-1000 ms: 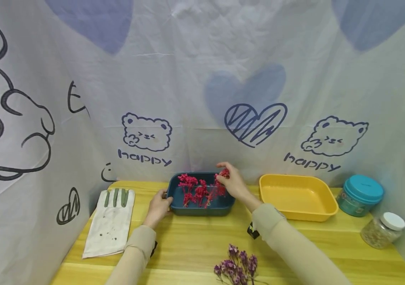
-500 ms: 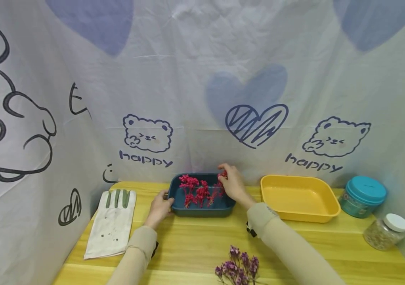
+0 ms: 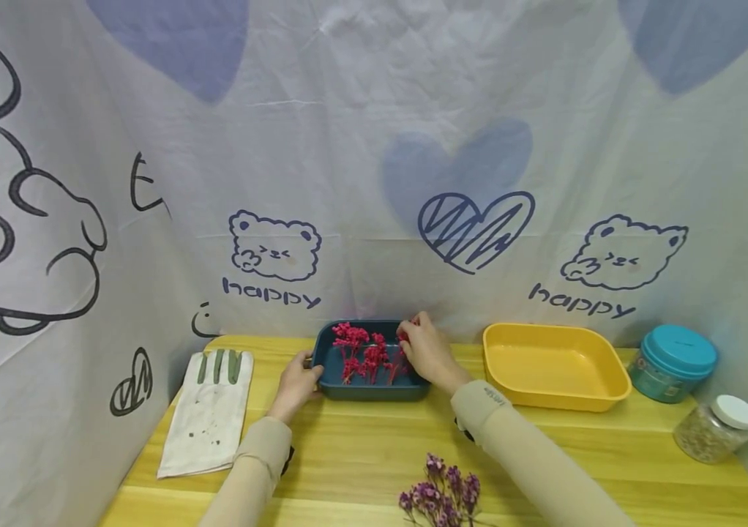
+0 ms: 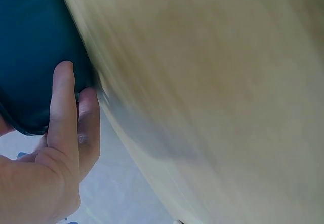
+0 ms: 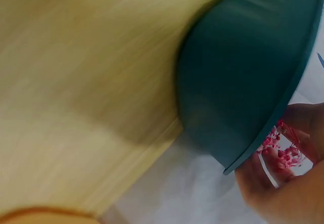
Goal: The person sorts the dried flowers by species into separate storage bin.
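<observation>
In the head view my left hand [image 3: 296, 384] holds the left end of a dark teal tray [image 3: 374, 393]; the left wrist view shows that hand's fingers [image 4: 64, 102] along the tray's outer wall [image 4: 35, 57]. Red flower sprigs [image 3: 374, 357] lie inside the tray. At its back right corner is my right hand [image 3: 433, 353], fingers bent. The right wrist view shows the right hand [image 5: 288, 188] with red blossoms [image 5: 289, 155] between its fingers, beside the tray's rim. A bunch of purple flowers [image 3: 436, 494] lies on the table nearer the front.
A yellow tray [image 3: 555, 366] stands right of the teal one. Farther right are a turquoise-lidded tub [image 3: 672, 364] and a jar with a white lid [image 3: 716, 430]. A white glove with green fingers [image 3: 208, 413] lies at the left. A patterned cloth [image 3: 361, 146] hangs behind the table [image 3: 348, 454].
My right hand has turned and dropped a little at the tray's right end, its fingers drawn in closer. The left hand stays on the tray, and the view has shifted slightly.
</observation>
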`<state>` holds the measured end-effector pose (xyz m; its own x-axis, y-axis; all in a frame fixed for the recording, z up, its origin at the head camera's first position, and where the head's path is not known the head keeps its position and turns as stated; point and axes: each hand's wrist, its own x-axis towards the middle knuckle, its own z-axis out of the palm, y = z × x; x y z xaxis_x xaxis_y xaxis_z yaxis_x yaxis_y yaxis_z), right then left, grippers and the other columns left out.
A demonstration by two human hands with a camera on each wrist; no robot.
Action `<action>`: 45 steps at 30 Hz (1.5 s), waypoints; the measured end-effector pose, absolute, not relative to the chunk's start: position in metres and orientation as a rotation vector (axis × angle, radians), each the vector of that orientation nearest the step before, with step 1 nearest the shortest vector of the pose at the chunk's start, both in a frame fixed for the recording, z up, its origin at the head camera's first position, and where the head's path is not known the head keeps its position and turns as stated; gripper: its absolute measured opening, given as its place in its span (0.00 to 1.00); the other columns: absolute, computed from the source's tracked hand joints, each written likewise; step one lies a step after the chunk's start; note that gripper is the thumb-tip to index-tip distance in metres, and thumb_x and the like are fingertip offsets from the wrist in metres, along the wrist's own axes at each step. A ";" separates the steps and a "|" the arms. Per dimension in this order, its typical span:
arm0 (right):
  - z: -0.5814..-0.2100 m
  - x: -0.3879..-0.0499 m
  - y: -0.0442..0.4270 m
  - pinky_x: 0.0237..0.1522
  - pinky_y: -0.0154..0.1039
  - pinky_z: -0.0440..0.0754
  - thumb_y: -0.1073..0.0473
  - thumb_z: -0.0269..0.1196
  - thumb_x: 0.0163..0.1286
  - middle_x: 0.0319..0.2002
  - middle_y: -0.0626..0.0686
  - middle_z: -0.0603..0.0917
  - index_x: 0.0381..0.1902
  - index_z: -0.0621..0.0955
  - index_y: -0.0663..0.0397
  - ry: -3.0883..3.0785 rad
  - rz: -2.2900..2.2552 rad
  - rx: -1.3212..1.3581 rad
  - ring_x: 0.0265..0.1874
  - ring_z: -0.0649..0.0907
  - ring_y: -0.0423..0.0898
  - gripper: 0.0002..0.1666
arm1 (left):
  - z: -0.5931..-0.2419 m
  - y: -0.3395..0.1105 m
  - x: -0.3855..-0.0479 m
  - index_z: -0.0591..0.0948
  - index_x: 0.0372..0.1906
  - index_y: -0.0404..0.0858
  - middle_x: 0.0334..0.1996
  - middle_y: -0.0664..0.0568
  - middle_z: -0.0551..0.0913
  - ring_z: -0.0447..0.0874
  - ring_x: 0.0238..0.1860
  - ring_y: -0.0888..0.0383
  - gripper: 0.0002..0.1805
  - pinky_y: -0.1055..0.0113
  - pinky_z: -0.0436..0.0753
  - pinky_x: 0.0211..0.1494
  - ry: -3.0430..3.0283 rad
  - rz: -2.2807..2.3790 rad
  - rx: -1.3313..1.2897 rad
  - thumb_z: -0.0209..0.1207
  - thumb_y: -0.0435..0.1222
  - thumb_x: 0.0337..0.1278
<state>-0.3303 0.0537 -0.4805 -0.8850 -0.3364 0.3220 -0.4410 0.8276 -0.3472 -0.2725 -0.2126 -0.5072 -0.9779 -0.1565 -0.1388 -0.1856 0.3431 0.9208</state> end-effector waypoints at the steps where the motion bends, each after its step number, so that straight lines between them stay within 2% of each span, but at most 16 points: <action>1: -0.481 -0.329 0.055 0.48 0.55 0.85 0.59 0.67 0.75 0.50 0.60 0.78 0.51 0.87 0.52 -2.768 0.545 0.601 0.44 0.79 0.58 0.09 | -0.507 -0.212 -0.273 0.67 0.77 0.30 0.65 0.26 0.75 0.83 0.59 0.34 0.27 0.52 0.94 0.44 2.553 1.755 -0.321 0.50 0.31 0.79; 5: -0.482 -0.326 0.059 0.49 0.58 0.84 0.55 0.68 0.75 0.58 0.61 0.78 0.59 0.86 0.48 -2.772 0.382 0.571 0.50 0.78 0.62 0.17 | -0.507 -0.209 -0.273 0.67 0.76 0.30 0.65 0.26 0.75 0.83 0.59 0.33 0.27 0.51 0.94 0.44 2.548 1.753 -0.314 0.50 0.30 0.79; 9: -0.480 -0.323 0.064 0.50 0.59 0.85 0.55 0.70 0.73 0.61 0.61 0.78 0.65 0.82 0.47 -2.765 0.397 0.532 0.53 0.79 0.63 0.24 | -0.506 -0.207 -0.272 0.66 0.77 0.30 0.66 0.26 0.74 0.83 0.61 0.32 0.27 0.51 0.94 0.44 2.539 1.742 -0.313 0.50 0.31 0.79; 14: -0.476 -0.319 0.072 0.52 0.59 0.85 0.56 0.70 0.73 0.61 0.61 0.78 0.67 0.81 0.49 -2.777 0.430 0.533 0.54 0.80 0.62 0.25 | -0.505 -0.205 -0.274 0.65 0.78 0.31 0.67 0.26 0.74 0.83 0.60 0.33 0.28 0.51 0.94 0.45 2.543 1.724 -0.321 0.50 0.31 0.79; 21: -0.476 -0.316 0.088 0.56 0.56 0.85 0.57 0.68 0.74 0.62 0.60 0.78 0.68 0.79 0.50 -2.796 0.481 0.542 0.56 0.80 0.60 0.26 | -0.505 -0.204 -0.276 0.65 0.79 0.32 0.66 0.28 0.76 0.85 0.52 0.41 0.30 0.55 0.91 0.46 2.621 1.636 -0.315 0.53 0.35 0.79; 24: -0.475 -0.314 0.097 0.59 0.56 0.85 0.57 0.68 0.74 0.61 0.61 0.79 0.68 0.79 0.52 -2.773 0.493 0.533 0.57 0.81 0.60 0.26 | -0.501 -0.204 -0.277 0.65 0.79 0.32 0.67 0.28 0.76 0.84 0.57 0.38 0.31 0.51 0.88 0.54 2.688 1.568 -0.295 0.54 0.37 0.78; 26: -0.473 -0.312 0.105 0.61 0.56 0.84 0.56 0.68 0.74 0.61 0.62 0.79 0.69 0.78 0.53 -2.753 0.497 0.525 0.58 0.81 0.61 0.28 | -0.498 -0.204 -0.278 0.65 0.79 0.31 0.69 0.28 0.75 0.80 0.64 0.35 0.31 0.46 0.84 0.63 2.742 1.521 -0.269 0.54 0.37 0.78; 28: -0.473 -0.311 0.113 0.63 0.57 0.83 0.57 0.68 0.73 0.63 0.63 0.79 0.72 0.76 0.55 -2.739 0.521 0.507 0.59 0.82 0.62 0.31 | -0.496 -0.203 -0.280 0.65 0.78 0.29 0.70 0.27 0.73 0.75 0.70 0.32 0.31 0.40 0.78 0.72 2.804 1.475 -0.237 0.54 0.37 0.77; 31: -0.471 -0.307 0.127 0.68 0.60 0.81 0.57 0.69 0.73 0.68 0.65 0.77 0.77 0.68 0.57 -2.738 0.589 0.472 0.65 0.80 0.64 0.39 | -0.492 -0.200 -0.281 0.65 0.78 0.30 0.75 0.28 0.68 0.66 0.77 0.31 0.33 0.37 0.67 0.81 2.863 1.429 -0.194 0.55 0.39 0.76; 36: -0.469 -0.302 0.157 0.75 0.64 0.74 0.55 0.67 0.75 0.76 0.67 0.69 0.83 0.58 0.59 -2.731 0.647 0.408 0.72 0.73 0.67 0.47 | -0.484 -0.190 -0.283 0.60 0.82 0.36 0.80 0.33 0.61 0.58 0.81 0.33 0.38 0.36 0.61 0.84 2.921 1.380 -0.141 0.58 0.43 0.74; 42: -0.464 -0.299 0.197 0.81 0.66 0.64 0.52 0.63 0.78 0.81 0.66 0.61 0.84 0.53 0.59 -2.770 0.672 0.269 0.78 0.66 0.68 0.48 | -0.474 -0.176 -0.284 0.53 0.86 0.41 0.83 0.36 0.56 0.54 0.83 0.34 0.44 0.34 0.59 0.84 2.924 1.380 -0.043 0.59 0.45 0.74; 45: -0.464 -0.297 0.219 0.81 0.68 0.62 0.52 0.62 0.79 0.81 0.69 0.60 0.84 0.53 0.60 -2.794 0.672 0.205 0.78 0.64 0.69 0.47 | -0.470 -0.170 -0.283 0.50 0.86 0.43 0.84 0.36 0.53 0.51 0.84 0.34 0.46 0.33 0.58 0.84 2.904 1.391 -0.012 0.59 0.46 0.74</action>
<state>-0.2970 0.2188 -0.4640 -0.9563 -0.0753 0.2825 -0.1956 0.8830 -0.4266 -0.2830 -0.1702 -0.4704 -0.9969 -0.0407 0.0678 0.0273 0.6273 0.7783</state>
